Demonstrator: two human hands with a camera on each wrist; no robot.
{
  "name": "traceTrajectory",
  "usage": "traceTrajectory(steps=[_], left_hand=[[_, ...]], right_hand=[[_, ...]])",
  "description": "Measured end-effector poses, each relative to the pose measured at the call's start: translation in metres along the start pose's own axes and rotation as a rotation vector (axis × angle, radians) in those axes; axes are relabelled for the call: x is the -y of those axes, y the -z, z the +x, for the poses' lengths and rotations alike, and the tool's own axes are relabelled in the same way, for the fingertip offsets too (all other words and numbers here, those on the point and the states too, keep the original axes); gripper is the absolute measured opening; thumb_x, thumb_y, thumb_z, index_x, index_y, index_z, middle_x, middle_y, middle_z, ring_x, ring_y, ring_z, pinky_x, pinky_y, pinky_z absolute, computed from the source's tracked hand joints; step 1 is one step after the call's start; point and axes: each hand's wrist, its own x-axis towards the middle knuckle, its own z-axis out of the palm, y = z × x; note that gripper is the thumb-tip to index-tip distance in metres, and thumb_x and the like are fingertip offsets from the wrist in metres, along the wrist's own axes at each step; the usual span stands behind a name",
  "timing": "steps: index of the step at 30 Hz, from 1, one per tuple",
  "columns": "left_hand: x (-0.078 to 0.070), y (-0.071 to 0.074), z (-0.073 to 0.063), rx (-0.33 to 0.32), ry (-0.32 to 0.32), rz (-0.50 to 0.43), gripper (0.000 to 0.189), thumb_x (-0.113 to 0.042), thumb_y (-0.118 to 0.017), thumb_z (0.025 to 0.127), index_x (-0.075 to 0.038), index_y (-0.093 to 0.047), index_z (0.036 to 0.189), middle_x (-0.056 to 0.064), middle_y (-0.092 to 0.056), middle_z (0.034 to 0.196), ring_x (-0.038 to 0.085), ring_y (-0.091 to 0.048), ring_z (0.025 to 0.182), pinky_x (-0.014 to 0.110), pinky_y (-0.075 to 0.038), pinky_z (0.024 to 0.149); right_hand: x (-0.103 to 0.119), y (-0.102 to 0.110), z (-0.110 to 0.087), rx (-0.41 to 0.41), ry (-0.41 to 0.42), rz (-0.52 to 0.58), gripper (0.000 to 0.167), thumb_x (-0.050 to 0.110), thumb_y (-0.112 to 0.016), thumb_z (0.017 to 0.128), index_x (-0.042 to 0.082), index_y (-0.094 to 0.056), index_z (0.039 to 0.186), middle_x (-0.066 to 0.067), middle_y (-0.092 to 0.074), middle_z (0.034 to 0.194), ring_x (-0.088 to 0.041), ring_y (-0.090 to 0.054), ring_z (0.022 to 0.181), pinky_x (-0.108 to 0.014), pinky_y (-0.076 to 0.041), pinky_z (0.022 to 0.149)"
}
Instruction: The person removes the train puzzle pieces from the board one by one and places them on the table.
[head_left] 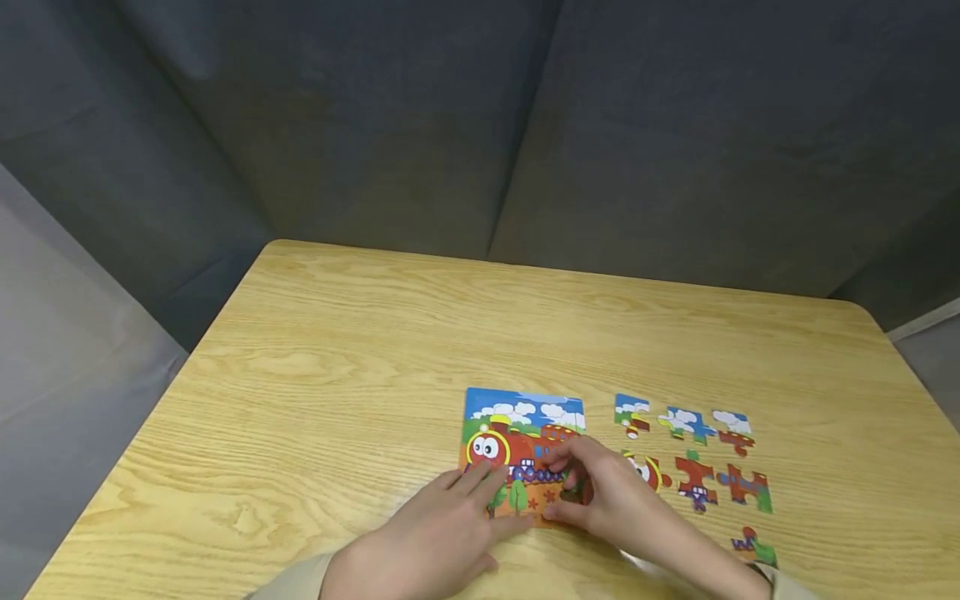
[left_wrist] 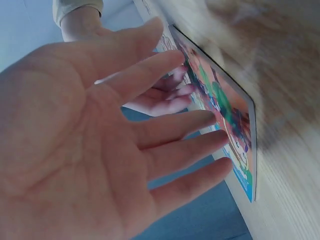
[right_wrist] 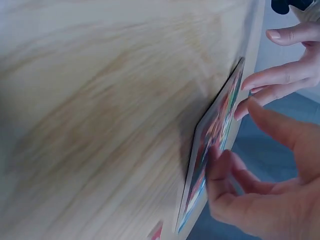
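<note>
A flat puzzle board with a red cartoon train, blue sky and green trees lies on the table. My left hand reaches over its lower left part, fingers spread and nearly straight, fingertips right at the picture. Over the lower right part is my right hand, its fingers bent and the thumb held apart from them. In the right wrist view, the bent fingertips touch the board's face, and nothing shows between thumb and fingers. The left palm faces its wrist camera, empty.
Several loose jigsaw pieces lie in rows right of the board, including a cloud piece, a red train piece and a green-edged piece. The right forearm passes by the lower ones. A dark curtain hangs behind the wooden table.
</note>
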Motion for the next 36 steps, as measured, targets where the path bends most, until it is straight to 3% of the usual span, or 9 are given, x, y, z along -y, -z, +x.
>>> traceTrajectory(steps=[5,10,18,27,36], left_hand=[[-0.003,-0.002,-0.005,0.057,0.038,-0.007,0.053,-0.053,-0.065,0.088,-0.044,-0.053,0.139,0.01,-0.045,0.148,0.027,-0.042,0.136,0.036,-0.046,0.099],[-0.006,-0.004,-0.004,0.07,0.053,0.019,0.054,-0.054,-0.066,0.086,-0.044,-0.054,0.138,0.011,-0.045,0.149,0.027,-0.043,0.136,0.037,-0.047,0.097],[-0.009,-0.006,-0.002,0.071,0.07,0.081,0.067,-0.059,-0.066,0.084,-0.048,-0.042,0.145,0.007,-0.047,0.147,0.025,-0.043,0.136,0.035,-0.049,0.091],[-0.01,-0.008,0.0,0.09,0.085,0.1,0.063,-0.061,-0.065,0.084,-0.045,-0.048,0.143,0.008,-0.047,0.147,0.024,-0.044,0.135,0.034,-0.05,0.089],[-0.009,-0.005,0.0,0.062,0.085,0.081,0.059,-0.056,-0.07,0.082,-0.048,-0.052,0.138,0.007,-0.046,0.143,0.022,-0.048,0.13,0.03,-0.052,0.08]], right_hand=[[0.005,-0.01,0.005,0.02,-0.022,-0.099,0.054,0.017,-0.092,0.065,0.005,-0.06,0.106,0.001,-0.055,0.095,-0.009,-0.05,0.074,-0.022,-0.047,0.061],[0.008,-0.014,0.01,0.035,-0.061,-0.175,0.053,0.013,-0.093,0.062,0.007,-0.06,0.103,0.0,-0.051,0.095,-0.01,-0.048,0.074,-0.022,-0.046,0.061],[0.006,-0.012,0.015,0.067,-0.068,-0.142,0.051,0.009,-0.094,0.058,0.007,-0.059,0.095,0.0,-0.05,0.089,-0.01,-0.047,0.071,-0.022,-0.046,0.06],[0.006,-0.012,0.017,0.077,-0.065,-0.122,0.047,0.005,-0.092,0.06,0.008,-0.059,0.094,0.001,-0.048,0.087,-0.011,-0.046,0.075,-0.023,-0.045,0.062],[0.007,-0.01,0.018,0.099,-0.065,-0.071,0.049,0.002,-0.09,0.061,0.01,-0.055,0.095,0.003,-0.051,0.083,-0.008,-0.047,0.069,-0.023,-0.045,0.058]])
